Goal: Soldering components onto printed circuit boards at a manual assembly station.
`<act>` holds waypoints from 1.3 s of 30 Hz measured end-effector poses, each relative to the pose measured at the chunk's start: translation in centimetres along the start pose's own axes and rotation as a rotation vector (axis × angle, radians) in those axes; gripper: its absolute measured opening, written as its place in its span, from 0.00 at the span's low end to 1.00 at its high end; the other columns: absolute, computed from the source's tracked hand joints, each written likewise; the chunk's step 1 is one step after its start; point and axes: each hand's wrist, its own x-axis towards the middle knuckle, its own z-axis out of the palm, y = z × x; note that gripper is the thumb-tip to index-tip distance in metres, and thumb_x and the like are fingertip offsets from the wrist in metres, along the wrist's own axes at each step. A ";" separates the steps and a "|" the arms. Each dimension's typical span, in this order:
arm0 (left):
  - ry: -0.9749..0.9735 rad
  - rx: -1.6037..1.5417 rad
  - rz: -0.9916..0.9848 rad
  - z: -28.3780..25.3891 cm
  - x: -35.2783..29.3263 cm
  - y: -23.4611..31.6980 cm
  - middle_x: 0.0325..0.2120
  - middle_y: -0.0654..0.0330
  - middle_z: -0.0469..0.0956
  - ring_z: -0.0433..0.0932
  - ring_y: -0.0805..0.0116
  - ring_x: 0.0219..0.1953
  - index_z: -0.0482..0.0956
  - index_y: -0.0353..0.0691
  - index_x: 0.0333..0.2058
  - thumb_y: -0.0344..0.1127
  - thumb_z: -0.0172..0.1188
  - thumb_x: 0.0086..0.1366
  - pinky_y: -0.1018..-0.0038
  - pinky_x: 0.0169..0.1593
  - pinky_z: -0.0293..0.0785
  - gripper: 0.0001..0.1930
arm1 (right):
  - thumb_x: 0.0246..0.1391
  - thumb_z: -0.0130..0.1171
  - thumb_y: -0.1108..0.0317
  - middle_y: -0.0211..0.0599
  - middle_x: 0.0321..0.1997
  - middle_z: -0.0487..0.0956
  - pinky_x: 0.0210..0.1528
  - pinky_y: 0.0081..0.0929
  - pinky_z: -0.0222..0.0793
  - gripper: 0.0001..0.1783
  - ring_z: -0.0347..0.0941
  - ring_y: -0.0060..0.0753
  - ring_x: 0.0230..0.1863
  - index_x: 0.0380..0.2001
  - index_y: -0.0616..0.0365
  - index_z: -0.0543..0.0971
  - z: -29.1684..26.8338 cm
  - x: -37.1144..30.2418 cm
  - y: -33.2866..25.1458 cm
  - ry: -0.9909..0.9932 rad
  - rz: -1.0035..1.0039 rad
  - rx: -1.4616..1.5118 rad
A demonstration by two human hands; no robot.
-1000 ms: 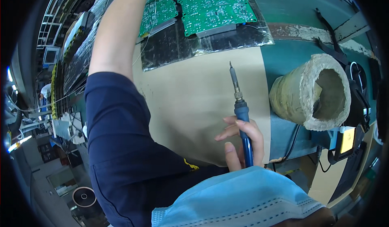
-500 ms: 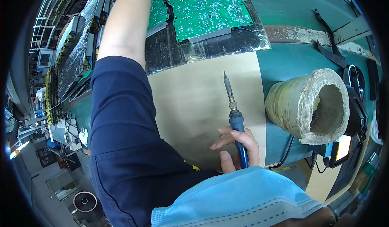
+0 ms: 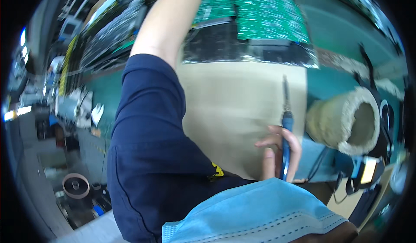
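My right hand (image 3: pixel 294 150) is closed around the blue handle of a soldering iron (image 3: pixel 287 121), its thin tip pointing away from me over a sheet of brown cardboard (image 3: pixel 225 108). My left arm (image 3: pixel 167 24), in a dark blue sleeve, reaches far forward; its hand lies beyond the upper edge of the picture. Near that forearm, several green circuit boards (image 3: pixel 271 17) lie on a dark, film-covered surface (image 3: pixel 208 45) past the cardboard. Motion blurs the boards, and their parts cannot be made out.
A thick, rough-edged hollow tube (image 3: pixel 323 117) lies on the green bench to the right. Behind it sits a dark device with a lit screen (image 3: pixel 369 169), with cables nearby. More film-wrapped boards (image 3: pixel 110 41) stand at the far left, and a round stool (image 3: pixel 76 185) is on the floor.
The whole view has shifted, with bench things now farther right in the picture and blurred. My right hand still grips the soldering iron, now more upright; my left arm stays stretched forward.
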 end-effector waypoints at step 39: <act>0.148 0.473 -0.879 -9.7 -27.7 -18.8 0.57 0.47 0.75 0.76 0.54 0.56 0.78 0.38 0.55 0.68 0.57 0.61 0.62 0.55 0.74 0.38 | 0.63 0.52 0.66 0.54 0.53 0.74 0.47 0.31 0.71 0.29 0.75 0.30 0.35 0.64 0.64 0.61 1.9 0.5 0.7 0.179 0.020 -0.136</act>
